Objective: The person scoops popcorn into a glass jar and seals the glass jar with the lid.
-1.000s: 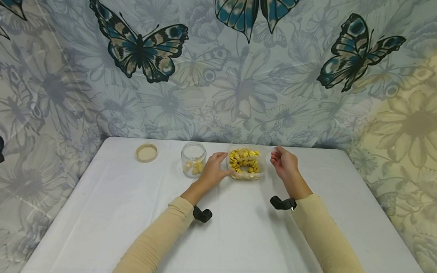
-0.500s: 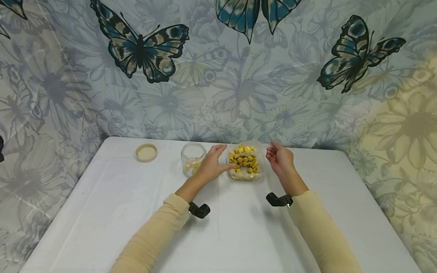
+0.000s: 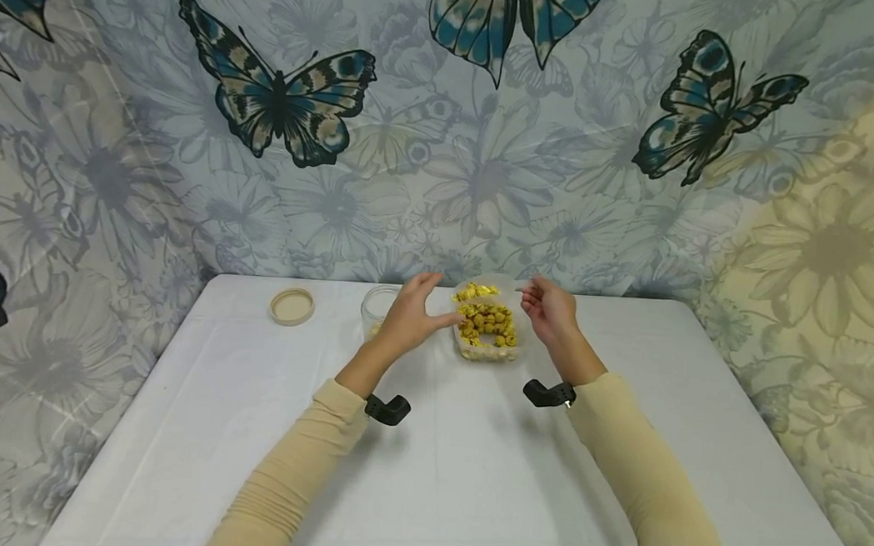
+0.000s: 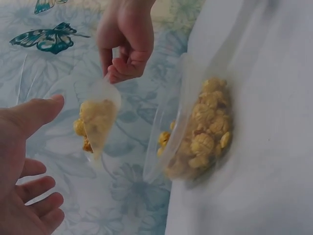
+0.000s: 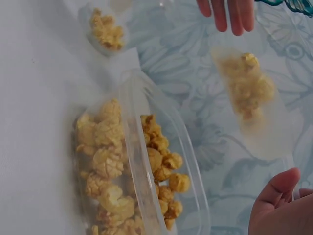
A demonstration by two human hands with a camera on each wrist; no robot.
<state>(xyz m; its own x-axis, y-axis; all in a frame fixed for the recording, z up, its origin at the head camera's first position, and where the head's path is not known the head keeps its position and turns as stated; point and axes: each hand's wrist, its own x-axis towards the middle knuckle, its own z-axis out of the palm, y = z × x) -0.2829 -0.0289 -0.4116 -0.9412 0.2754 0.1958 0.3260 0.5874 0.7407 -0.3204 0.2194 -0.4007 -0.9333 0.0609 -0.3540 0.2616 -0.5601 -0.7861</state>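
Observation:
My right hand pinches the handle end of a translucent plastic scoop, raised above a clear plastic tub. Caramel popcorn fills the scoop. Below stands the tub, open at the top and holding more yellow-brown popcorn in the head view. To the left, my left hand hovers with fingers spread and thumb pointing toward the tub; nothing is in it. Behind the left hand stands a clear jar, partly hidden. Popcorn lies at the jar's bottom in the right wrist view.
A round beige lid lies left of the jar. White cloth covers the table, whose far edge meets a butterfly-patterned backdrop just behind the containers.
My right hand has risen and moved left, lifting the loaded scoop out over the tub. The left hand has shifted left and upward, now covering part of the jar.

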